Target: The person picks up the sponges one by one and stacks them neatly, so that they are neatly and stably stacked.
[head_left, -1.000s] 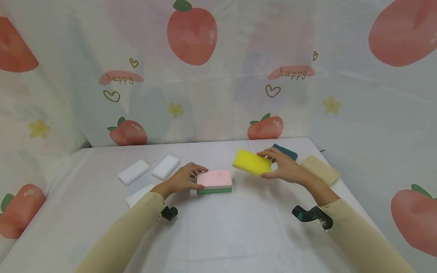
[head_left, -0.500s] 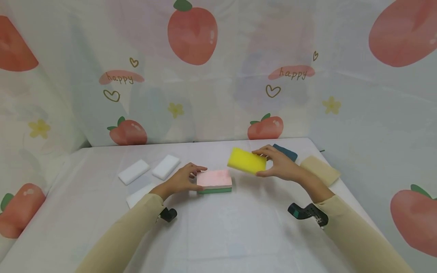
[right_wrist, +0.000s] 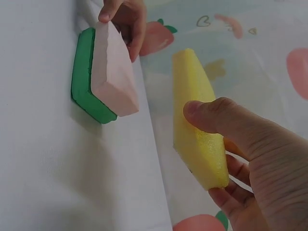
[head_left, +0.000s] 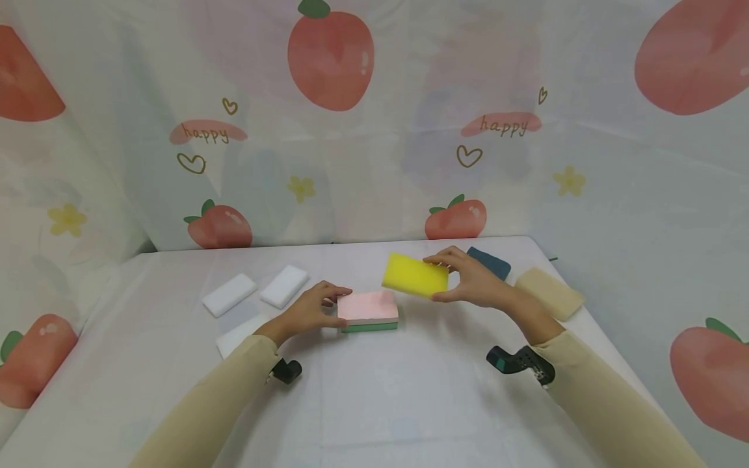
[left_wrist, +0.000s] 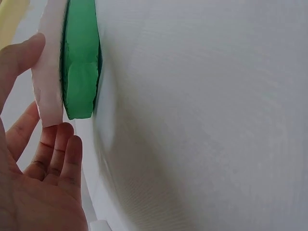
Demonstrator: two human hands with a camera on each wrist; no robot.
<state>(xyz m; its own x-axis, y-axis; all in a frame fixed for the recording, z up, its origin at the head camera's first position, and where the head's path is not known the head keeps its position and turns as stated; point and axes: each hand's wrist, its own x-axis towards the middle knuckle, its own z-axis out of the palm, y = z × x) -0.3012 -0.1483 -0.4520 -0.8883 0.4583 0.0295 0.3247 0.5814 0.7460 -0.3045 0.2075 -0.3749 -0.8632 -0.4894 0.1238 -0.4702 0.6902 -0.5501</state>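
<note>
A pink sponge (head_left: pixel 367 307) lies flat on a green sponge (head_left: pixel 370 327), forming a two-layer stack mid-table. My left hand (head_left: pixel 313 307) holds the pink sponge at its left end; in the left wrist view the thumb (left_wrist: pixel 30 52) presses its near side while other fingers reach its end and far side. Up and to the right, my right hand (head_left: pixel 474 281) grips a yellow sponge (head_left: pixel 412 274) by its right end, thumb in front and fingers behind. The yellow sponge (right_wrist: pixel 192 120) is raised off the table, slightly tilted, apart from the stack.
White blocks (head_left: pixel 229 295) lie on the left of the white-covered table (head_left: pixel 374 403), one partly behind my left wrist. To the right, behind my right arm, are a dark blue piece (head_left: pixel 491 262) and a beige piece (head_left: pixel 549 292). A printed curtain (head_left: pixel 374 162) hangs behind.
My right hand has moved left with the yellow sponge, bringing it closer to the pink and green stack. The left hand has stayed almost still at the stack's left end.
</note>
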